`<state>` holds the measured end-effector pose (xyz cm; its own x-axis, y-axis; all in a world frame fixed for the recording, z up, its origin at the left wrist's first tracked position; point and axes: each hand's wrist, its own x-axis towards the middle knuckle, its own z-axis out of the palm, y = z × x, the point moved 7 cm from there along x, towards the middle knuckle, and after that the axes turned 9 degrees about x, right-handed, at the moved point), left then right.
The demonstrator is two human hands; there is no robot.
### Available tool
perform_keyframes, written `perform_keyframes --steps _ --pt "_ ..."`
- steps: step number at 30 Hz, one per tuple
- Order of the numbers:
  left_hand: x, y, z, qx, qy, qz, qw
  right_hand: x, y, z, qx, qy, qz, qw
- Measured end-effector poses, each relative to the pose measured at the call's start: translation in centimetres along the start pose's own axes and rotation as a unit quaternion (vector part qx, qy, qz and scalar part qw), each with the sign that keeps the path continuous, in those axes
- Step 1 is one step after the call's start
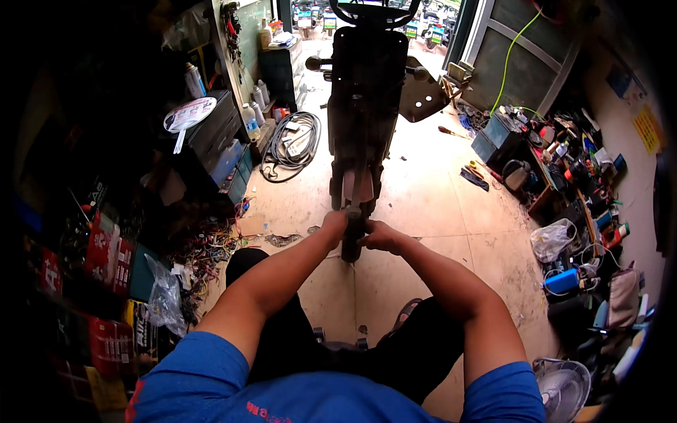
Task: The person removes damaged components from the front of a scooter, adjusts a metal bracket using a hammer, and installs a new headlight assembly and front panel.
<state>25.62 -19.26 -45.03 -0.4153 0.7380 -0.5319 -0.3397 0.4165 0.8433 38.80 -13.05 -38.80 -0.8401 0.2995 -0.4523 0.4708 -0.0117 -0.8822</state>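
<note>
A dark two-wheeler (360,84) stands upright in front of me, its handlebar at the top and a narrow dark part (351,250) at its near end. My left hand (335,227) grips the left side of this near end, its fingers partly hidden behind it. My right hand (381,235) is on the right side, fingers bent against the same part. A pale piece (358,185) shows just above my hands within the dark body.
Coiled black cable (289,148) lies left of the vehicle. Tangled wires (211,247), boxes (106,261) and a drawer unit (201,134) line the left. Cluttered tools (564,169), batteries (490,141) and a fan (560,384) line the right. Parked scooters (430,28) show through the doorway.
</note>
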Motion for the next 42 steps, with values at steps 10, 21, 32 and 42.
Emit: perform_keyframes --steps 10,21,32,42 --pt "0.4 0.2 -0.2 0.008 0.004 -0.009 1.0 0.6 0.2 0.1 -0.01 -0.009 0.013 1.0" --pt "0.9 3.5 -3.9 0.111 0.252 0.123 0.954 2.0 1.4 -1.6 -0.073 0.005 0.031 0.997" --pt "-4.4 6.0 1.9 -0.113 -0.011 0.023 0.993 2.0 -0.9 -5.6 0.006 0.167 -0.066 0.984" --pt "-5.5 6.9 4.0 -0.108 -0.063 0.013 0.992 2.3 -4.0 -7.3 0.195 0.175 -0.154 0.953"
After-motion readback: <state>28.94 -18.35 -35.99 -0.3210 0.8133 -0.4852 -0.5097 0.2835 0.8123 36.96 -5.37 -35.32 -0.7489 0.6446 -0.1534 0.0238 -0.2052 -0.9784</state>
